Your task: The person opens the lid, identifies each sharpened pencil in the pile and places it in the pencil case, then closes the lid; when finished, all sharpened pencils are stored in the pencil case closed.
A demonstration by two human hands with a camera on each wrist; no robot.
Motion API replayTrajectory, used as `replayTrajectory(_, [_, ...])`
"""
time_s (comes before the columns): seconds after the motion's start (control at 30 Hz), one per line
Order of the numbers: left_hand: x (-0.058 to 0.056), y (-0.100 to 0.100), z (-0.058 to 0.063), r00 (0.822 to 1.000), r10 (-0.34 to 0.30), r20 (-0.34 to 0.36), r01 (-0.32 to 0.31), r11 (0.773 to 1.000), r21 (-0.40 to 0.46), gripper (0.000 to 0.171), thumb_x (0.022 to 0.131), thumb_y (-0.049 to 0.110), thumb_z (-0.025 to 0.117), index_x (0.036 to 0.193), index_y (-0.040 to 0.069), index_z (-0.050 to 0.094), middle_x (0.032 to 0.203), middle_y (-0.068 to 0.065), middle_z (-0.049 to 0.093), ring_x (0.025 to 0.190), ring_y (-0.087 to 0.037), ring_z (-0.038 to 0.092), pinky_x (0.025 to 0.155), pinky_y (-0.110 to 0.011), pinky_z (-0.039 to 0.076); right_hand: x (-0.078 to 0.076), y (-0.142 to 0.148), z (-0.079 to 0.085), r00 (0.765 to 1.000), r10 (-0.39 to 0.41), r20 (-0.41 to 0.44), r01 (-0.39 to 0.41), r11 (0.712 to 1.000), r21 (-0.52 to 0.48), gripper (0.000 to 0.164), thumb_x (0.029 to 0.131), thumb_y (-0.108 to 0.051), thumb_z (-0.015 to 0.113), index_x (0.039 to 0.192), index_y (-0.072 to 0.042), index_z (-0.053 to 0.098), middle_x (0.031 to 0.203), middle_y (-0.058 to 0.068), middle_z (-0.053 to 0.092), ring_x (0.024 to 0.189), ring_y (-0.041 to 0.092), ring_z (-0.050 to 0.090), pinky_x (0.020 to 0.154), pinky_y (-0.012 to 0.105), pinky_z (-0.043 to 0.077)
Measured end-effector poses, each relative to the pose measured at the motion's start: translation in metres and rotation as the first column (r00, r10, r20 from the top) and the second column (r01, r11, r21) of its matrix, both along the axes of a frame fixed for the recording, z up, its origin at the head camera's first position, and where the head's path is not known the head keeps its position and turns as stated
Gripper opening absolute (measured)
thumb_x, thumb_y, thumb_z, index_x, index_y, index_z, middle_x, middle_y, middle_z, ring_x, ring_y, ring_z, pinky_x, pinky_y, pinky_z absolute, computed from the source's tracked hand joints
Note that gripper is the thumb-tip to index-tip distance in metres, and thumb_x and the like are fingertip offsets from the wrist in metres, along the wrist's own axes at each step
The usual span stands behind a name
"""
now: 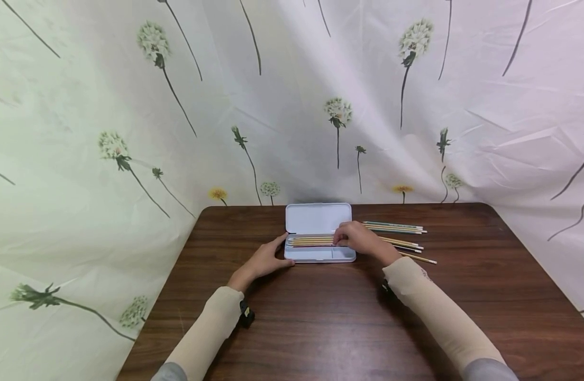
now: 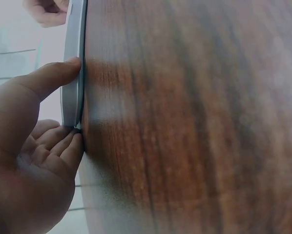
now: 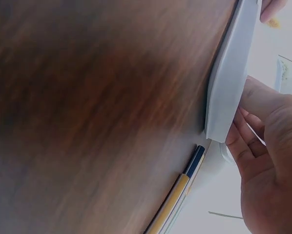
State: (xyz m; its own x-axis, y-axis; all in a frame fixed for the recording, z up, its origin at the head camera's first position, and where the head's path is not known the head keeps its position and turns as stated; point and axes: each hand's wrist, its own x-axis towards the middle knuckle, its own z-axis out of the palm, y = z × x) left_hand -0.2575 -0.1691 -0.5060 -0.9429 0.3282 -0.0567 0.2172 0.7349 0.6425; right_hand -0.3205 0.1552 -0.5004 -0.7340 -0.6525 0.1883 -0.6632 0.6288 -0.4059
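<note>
A white pencil case [image 1: 307, 255] lies with its lid raised at the back of the table. Several pencils [image 1: 312, 241], mostly yellow, lie side by side in its rear compartment. My left hand [image 1: 264, 260] grips the case's left end, thumb at the front edge and fingers round the side. My right hand [image 1: 361, 238] reaches into the right half of the case. Its fingers bend down over the right ends of the pencils; I cannot tell whether they pinch one. In the right wrist view, the case's wall [image 3: 230, 83] hides those fingertips.
To the right of the case lie more pencils: a green and yellow group [image 1: 394, 228] at the back, and yellow and dark ones [image 1: 408, 244] partly under my right hand. The case's raised lid [image 1: 318, 217] stands near the flowered cloth [image 1: 292, 106] behind the table [image 1: 301, 328].
</note>
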Motion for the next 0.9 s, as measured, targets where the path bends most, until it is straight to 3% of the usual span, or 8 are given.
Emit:
replayTrajectory(0.17, [0.0,0.0,0.001,1.0,-0.003,0.014,0.003,1.0,0.002,0.092,0.096,0.034,0.082,0.169,0.012,0.031,0.169,-0.016,0.041,0.156,-0.035,0.042,0.126,-0.054,0.038,-0.001,0.002,0.0,0.999,-0.011,0.031,0.011,1.0,0.002,0.014,0.094,-0.003,0.08,0.092,-0.016,0.084,0.096,-0.001,0.075,0.088,0.012,0.066,0.083,0.036,0.059])
replayTrajectory(0.6, [0.0,0.0,0.002,1.0,0.001,0.021,-0.001,1.0,-0.005,0.093,0.096,0.035,0.081,0.17,0.013,0.03,0.17,-0.016,0.04,0.157,-0.035,0.041,0.126,-0.054,0.038,0.002,0.004,0.007,0.999,0.04,0.003,-0.04,0.999,-0.018,0.01,0.096,-0.006,0.079,0.094,-0.014,0.084,0.096,0.001,0.078,0.086,0.01,0.068,0.08,0.034,0.059])
replayTrajectory(0.9, [0.0,0.001,0.002,1.0,0.008,0.028,-0.008,1.0,0.001,0.091,0.097,0.035,0.081,0.17,0.014,0.03,0.171,-0.015,0.039,0.157,-0.035,0.04,0.126,-0.054,0.037,-0.001,0.028,0.03,0.999,-0.042,0.0,0.041,0.995,-0.094,0.009,0.098,-0.008,0.077,0.104,-0.008,0.084,0.101,0.002,0.081,0.088,0.013,0.07,0.08,0.037,0.059])
